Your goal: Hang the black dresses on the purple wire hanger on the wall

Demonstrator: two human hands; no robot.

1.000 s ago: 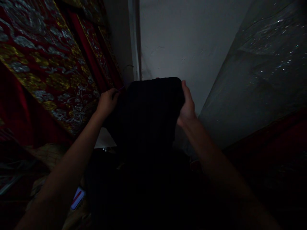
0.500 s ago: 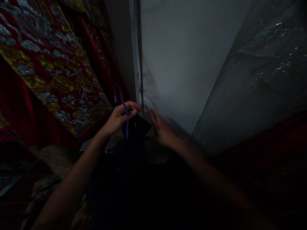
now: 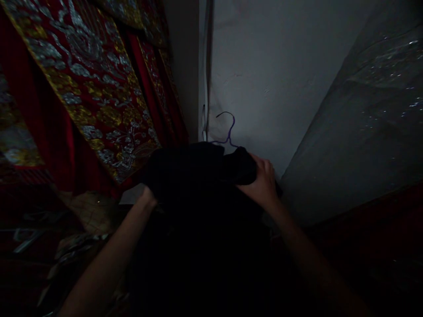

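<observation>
Purple hanger [image 3: 229, 137], moments ago in left hand [image 3: 148, 198], now rises from black cloth [image 3: 194, 176], seemingly mostly inside; right hand [image 3: 262, 184] pinches cloth, left fingers hidden, cannot tell.

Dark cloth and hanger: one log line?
left hand: fingers hidden at dark cloth; right hand: holding it; purple hanger: hook above cloth

Costume storage, embroidered red robes [image 3: 109, 88].

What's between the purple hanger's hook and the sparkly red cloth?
The head view shows a thin upright strip, with grey wall on either side, between the hook and the red cloth.
</observation>
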